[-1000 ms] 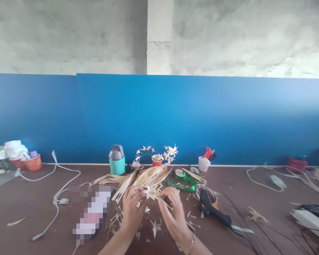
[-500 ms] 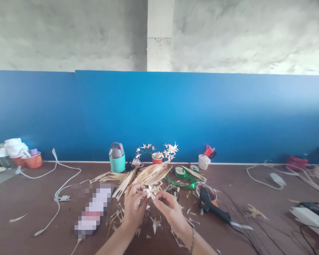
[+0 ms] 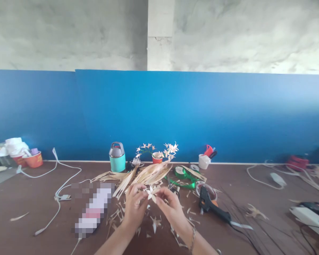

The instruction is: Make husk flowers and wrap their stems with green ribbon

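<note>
Between my two hands, above the table, is a small pale flower (image 3: 150,193) with pointed petals that look cut from dried husk. My left hand (image 3: 135,203) pinches it from the left with thumb and fingertips. From the right, my right hand (image 3: 170,205) pinches a petal or edge of the same flower. Below my hands lies another loose flower-shaped piece (image 3: 155,224) among scattered husk scraps. Just beyond them is a pile of dried husks (image 3: 151,173). Behind that, an orange-red cup (image 3: 157,158) holds green stems with several finished pale flowers (image 3: 171,150).
A black glue gun (image 3: 214,207) lies right of my hands, near green ribbon (image 3: 188,182) and a tape roll (image 3: 207,191). A teal flask (image 3: 117,158) and a white pen cup (image 3: 203,161) stand at the back. White cables (image 3: 59,191) run across the left.
My right hand's fingers have shifted slightly up around the flower's right side. The flower has turned a little and moved slightly. My left hand stays almost still.
</note>
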A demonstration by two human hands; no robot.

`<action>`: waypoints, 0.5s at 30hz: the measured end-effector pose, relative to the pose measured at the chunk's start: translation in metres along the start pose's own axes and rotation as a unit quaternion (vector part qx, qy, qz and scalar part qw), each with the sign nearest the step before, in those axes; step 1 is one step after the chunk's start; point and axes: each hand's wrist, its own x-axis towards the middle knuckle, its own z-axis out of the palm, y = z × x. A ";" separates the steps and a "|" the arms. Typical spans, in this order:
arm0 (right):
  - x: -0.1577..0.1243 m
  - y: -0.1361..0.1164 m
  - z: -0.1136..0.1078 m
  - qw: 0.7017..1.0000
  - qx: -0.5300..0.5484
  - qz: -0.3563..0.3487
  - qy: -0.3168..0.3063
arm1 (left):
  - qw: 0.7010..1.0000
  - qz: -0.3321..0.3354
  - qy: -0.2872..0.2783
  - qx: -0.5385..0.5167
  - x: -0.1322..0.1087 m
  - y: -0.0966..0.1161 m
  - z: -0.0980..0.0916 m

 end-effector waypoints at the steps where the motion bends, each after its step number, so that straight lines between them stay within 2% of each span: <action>1: 0.000 0.001 0.000 1.000 -0.020 -0.017 0.001 | 1.000 0.003 -0.007 -0.007 0.000 0.001 0.000; 7: 0.002 0.007 0.001 0.993 -0.032 -0.111 0.011 | 0.998 0.026 -0.026 -0.046 0.003 0.008 -0.001; 15: 0.005 0.006 -0.001 0.998 0.018 -0.064 -0.018 | 0.995 0.002 -0.049 -0.087 0.003 0.012 -0.002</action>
